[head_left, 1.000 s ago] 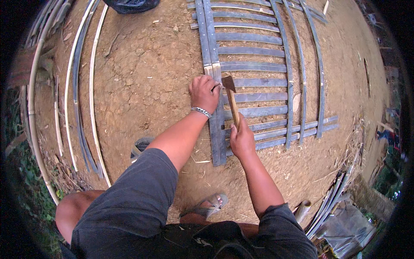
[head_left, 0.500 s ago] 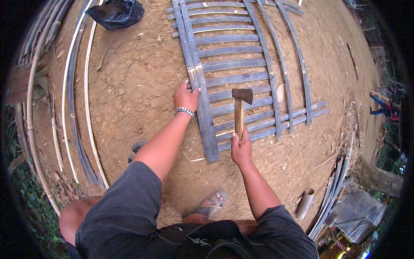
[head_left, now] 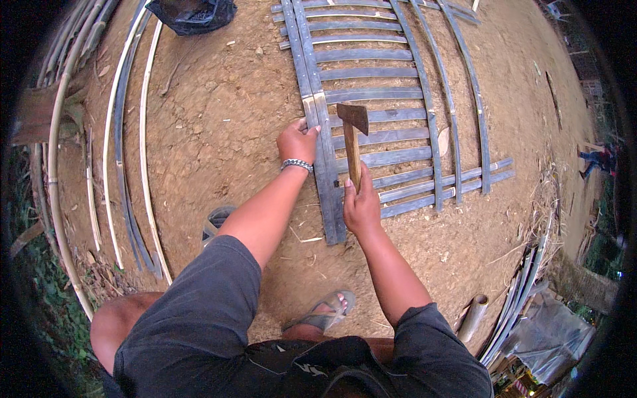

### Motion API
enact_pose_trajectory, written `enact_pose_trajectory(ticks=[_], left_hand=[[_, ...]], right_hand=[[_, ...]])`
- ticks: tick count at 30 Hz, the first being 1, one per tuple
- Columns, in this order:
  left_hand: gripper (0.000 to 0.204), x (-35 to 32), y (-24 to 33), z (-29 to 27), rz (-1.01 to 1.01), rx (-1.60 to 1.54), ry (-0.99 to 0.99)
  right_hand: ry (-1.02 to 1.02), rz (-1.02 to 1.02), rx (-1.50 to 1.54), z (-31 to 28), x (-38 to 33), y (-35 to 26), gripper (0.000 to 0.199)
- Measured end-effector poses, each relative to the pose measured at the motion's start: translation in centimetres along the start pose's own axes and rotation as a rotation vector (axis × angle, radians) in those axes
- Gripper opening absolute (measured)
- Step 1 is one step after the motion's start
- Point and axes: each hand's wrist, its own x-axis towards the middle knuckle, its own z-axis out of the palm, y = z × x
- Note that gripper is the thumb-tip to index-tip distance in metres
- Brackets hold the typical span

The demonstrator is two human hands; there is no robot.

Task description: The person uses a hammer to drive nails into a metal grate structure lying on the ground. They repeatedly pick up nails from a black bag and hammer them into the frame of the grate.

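Observation:
A slatted panel of grey bamboo strips (head_left: 391, 136) lies flat on the ground in front of me. My left hand (head_left: 298, 143), with a chain bracelet at the wrist, is closed around the long double bamboo rail (head_left: 328, 189) along the panel's left side, thumb on top. The fingers underneath are partly hidden. In my right hand (head_left: 362, 208) is a hatchet (head_left: 352, 147), gripped low on its wooden handle. Its dark metal head points up and away, just right of the rail and above the cross slats.
Long bamboo poles (head_left: 54, 166) and split strips (head_left: 146, 132) lie at the left. At the top is a black plastic bag (head_left: 199, 16). A short bamboo tube (head_left: 472, 318) and bundled strips (head_left: 521, 298) lie at the lower right. Far right, another person (head_left: 597, 161) is visible.
The hatchet has shifted left and upward, nearer the rail. My left hand keeps its hold on the rail; the whole scene sits slightly farther right in view.

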Motion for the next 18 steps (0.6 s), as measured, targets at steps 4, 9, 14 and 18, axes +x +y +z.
enact_pose_trajectory(ticks=[4, 9, 14, 18], left_hand=[[0.028, 0.3, -0.6, 0.2, 0.023, 0.036, -0.019], [0.033, 0.6, -1.8, 0.1, 0.053, 0.044, -0.013], [0.038, 0.8, -2.8, 0.9, 0.115, 0.126, -0.023], [0.036, 1.0, -3.7, 1.0, 0.2, 0.144, 0.057]], right_hand=[[-0.155, 0.09, -0.123, 1.0, 1.4, 1.3, 0.052], [-0.002, 0.002, 0.023, -0.2, 0.9, -0.3, 0.051], [0.126, -0.182, -0.008, 0.7, 1.4, 1.2, 0.053], [-0.144, 0.126, -0.127, 0.4, 1.7, -0.2, 0.053]])
